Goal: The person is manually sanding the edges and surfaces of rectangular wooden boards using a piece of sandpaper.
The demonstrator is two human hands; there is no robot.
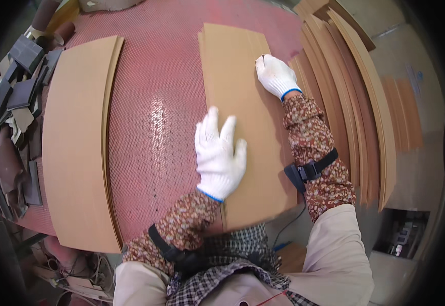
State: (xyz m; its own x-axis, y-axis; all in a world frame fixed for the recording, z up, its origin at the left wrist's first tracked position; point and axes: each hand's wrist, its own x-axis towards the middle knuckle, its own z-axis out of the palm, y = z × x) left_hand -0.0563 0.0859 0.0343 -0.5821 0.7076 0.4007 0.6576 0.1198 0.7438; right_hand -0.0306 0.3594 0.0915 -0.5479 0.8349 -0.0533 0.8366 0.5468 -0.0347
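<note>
A long tan board (243, 117) lies lengthwise in front of me, with at least one more board's edge showing beneath its left side. My left hand (220, 153), in a white knitted glove, is open over the board's left edge, fingers spread; whether it touches cannot be told. Near the far right edge of the same board, my right hand (277, 75), gloved alike, is closed. A small dark spot shows at its fingers, but what they hold, if anything, is hidden.
Another stack of tan boards (79, 143) lies on the red textured table (156, 127) to the left. Grey and brown blocks and scraps (21, 102) crowd the far left edge. Several long boards (355, 102) stand close together on the right. A cable (291, 224) hangs by my right arm.
</note>
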